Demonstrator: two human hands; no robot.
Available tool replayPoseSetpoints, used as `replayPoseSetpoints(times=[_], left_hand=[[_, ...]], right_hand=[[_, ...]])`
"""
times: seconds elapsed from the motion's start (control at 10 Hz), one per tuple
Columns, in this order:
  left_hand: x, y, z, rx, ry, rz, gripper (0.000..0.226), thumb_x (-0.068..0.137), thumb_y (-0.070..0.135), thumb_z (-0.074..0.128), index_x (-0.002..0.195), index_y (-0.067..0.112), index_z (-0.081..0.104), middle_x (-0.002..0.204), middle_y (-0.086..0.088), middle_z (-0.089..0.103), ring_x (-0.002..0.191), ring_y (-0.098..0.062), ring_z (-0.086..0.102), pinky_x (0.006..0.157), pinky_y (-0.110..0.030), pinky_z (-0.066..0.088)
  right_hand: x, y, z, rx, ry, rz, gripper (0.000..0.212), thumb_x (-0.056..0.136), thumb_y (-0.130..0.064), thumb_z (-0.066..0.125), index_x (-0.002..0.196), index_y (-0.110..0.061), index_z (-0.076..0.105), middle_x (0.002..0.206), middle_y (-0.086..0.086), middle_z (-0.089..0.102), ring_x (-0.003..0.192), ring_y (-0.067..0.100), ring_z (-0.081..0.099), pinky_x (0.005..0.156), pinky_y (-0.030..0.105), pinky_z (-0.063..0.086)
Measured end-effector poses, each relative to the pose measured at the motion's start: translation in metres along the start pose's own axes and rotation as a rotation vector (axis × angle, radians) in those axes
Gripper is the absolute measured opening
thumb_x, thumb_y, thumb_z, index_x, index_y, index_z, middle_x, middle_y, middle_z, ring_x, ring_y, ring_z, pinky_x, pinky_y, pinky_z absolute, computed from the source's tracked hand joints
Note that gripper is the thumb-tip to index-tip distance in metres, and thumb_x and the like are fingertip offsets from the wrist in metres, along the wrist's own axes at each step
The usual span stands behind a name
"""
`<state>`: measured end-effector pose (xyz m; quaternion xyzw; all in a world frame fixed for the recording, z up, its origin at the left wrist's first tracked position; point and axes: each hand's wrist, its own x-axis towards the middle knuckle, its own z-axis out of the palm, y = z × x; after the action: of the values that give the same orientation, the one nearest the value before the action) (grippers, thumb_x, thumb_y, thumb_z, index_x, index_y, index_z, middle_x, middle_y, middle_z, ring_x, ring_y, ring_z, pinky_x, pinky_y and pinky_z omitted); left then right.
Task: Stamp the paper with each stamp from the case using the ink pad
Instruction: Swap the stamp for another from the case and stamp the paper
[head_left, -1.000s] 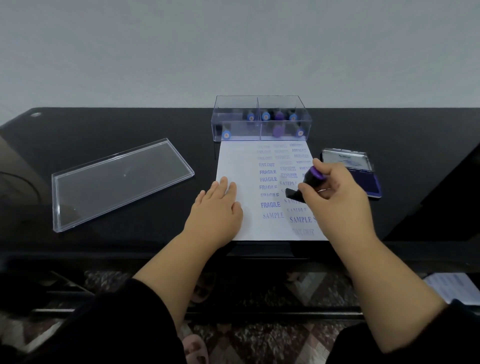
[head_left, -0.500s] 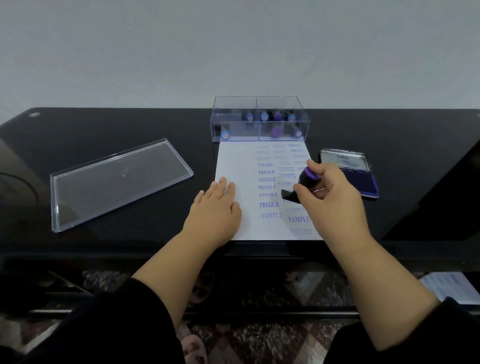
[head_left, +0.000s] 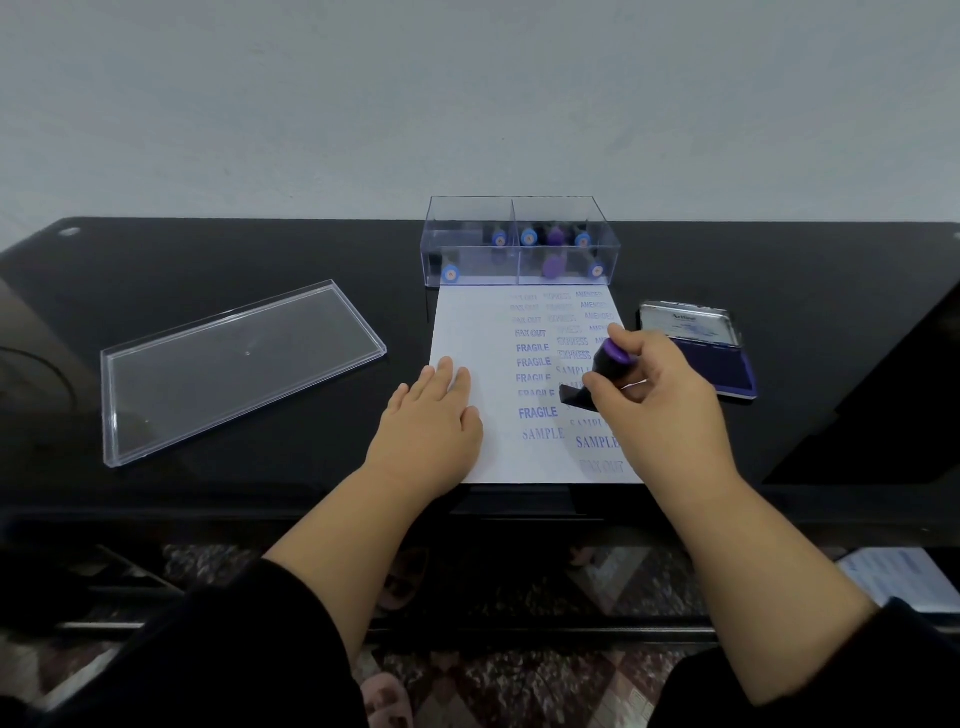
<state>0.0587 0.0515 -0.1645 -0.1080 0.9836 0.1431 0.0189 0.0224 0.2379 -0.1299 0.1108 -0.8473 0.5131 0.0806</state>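
stamp (head_left: 597, 374) face: hidden, turned down toward the paper (head_left: 478, 322); whether it touches the sheet cannot be told.
stamp body: part covered by the right hand (head_left: 660, 400) that grips it.
prints: the top rows are too faint to read surely; those lower right lie partly under the right hand.
case (head_left: 522, 241) stamps: small and blurred (only blue and purple caps show).
ink pad (head_left: 727, 369) lid label: too small to read.

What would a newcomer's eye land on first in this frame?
The right hand gripping a purple-topped stamp on the white paper full of blue imprints, mid-table. The left hand lies flat on the sheet's left edge; the clear stamp case stands behind it.
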Motion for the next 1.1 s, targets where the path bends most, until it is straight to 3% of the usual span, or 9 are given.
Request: replayPoseSetpoints(times=[0.7, 1.0, 1.1], left_hand=[[0.002, 0.001, -0.001, -0.019, 0.029, -0.017, 0.053, 0.100, 0.026, 0.022, 0.152, 0.019, 0.013, 0.160, 0.002, 0.002, 0.147, -0.013, 0.002, 0.118, -0.033, 0.000], [-0.001, 0.004, -0.004, -0.021, 0.034, -0.020, 0.053, 0.100, 0.026, 0.022, 0.152, 0.020, 0.014, 0.160, 0.003, 0.002, 0.147, -0.014, 0.003, 0.118, -0.032, 0.001], [0.000, 0.004, -0.004, -0.023, 0.028, -0.017, 0.053, 0.100, 0.026, 0.022, 0.152, 0.020, 0.013, 0.160, 0.003, 0.002, 0.147, -0.014, 0.002, 0.118, -0.032, 0.001]], right_hand=[[0.003, -0.001, -0.007, -0.018, 0.008, 0.027, 0.040, 0.088, -0.021, 0.064, 0.125, -0.032, 0.053, 0.082, -0.026, 0.055, 0.068, -0.007, 0.053, 0.059, 0.007, 0.037], [0.003, 0.000, -0.013, 0.023, 0.054, 0.037, 0.040, 0.089, -0.019, 0.063, 0.126, -0.029, 0.053, 0.088, -0.028, 0.053, 0.077, -0.005, 0.056, 0.065, 0.009, 0.040], [0.004, 0.000, -0.014, 0.027, 0.060, 0.043, 0.041, 0.089, -0.018, 0.063, 0.127, -0.028, 0.053, 0.092, -0.022, 0.057, 0.079, -0.004, 0.056, 0.065, 0.007, 0.039]])
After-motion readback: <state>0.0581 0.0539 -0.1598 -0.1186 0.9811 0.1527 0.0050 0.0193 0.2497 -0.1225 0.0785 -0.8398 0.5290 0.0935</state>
